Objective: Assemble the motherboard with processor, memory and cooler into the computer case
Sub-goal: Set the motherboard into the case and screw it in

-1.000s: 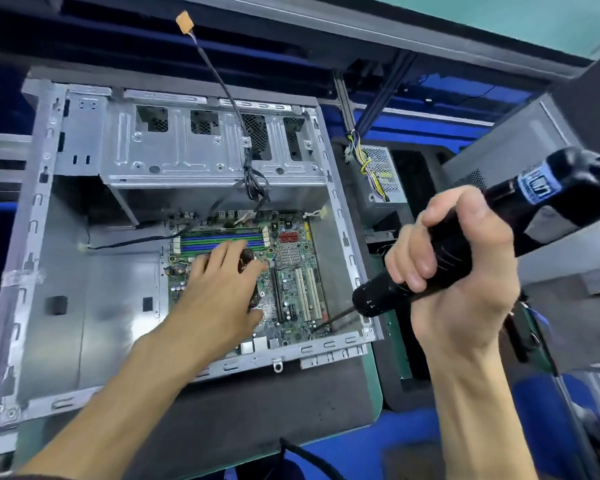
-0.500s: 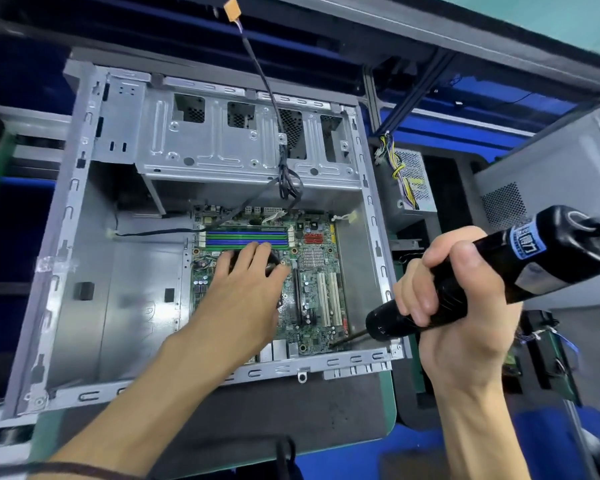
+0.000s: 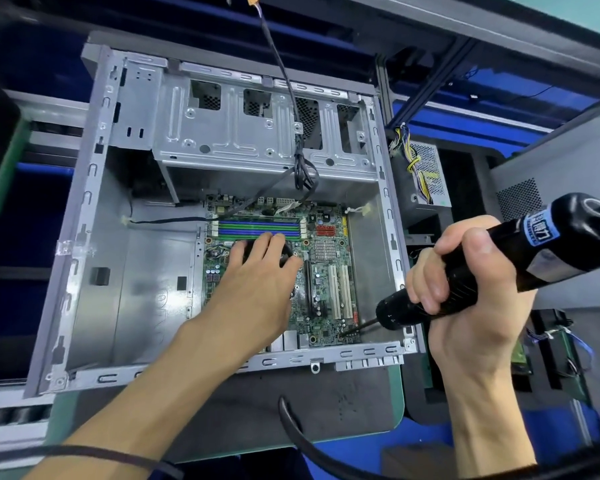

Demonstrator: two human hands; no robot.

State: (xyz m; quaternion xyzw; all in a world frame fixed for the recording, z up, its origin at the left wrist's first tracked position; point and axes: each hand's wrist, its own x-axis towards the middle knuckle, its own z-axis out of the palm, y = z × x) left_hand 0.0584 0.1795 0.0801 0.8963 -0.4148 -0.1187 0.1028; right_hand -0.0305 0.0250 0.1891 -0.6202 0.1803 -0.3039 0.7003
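Note:
A grey open computer case [image 3: 84,258] lies on its side on a dark mat. The green motherboard [image 3: 328,282] sits in its right half, with green and blue memory slots [image 3: 258,227] along its far edge. My left hand [image 3: 257,289] rests flat on the black cooler [image 3: 284,252], which it mostly hides. My right hand [image 3: 465,296] grips a black electric screwdriver [image 3: 534,251]. Its bit tip [image 3: 343,335] touches the board's near right corner.
A black cable [image 3: 284,84] with an orange tag hangs from above into the case, over the drive cage [image 3: 257,133]. A power supply [image 3: 426,174] with yellow wires stands right of the case, next to a second grey case [image 3: 541,178]. A black hose [image 3: 298,441] curves across the mat's near edge.
The view has shifted, so the case sits further right in frame. My right hand brought the screwdriver tip down onto the board's near right corner. My left hand stays on the cooler.

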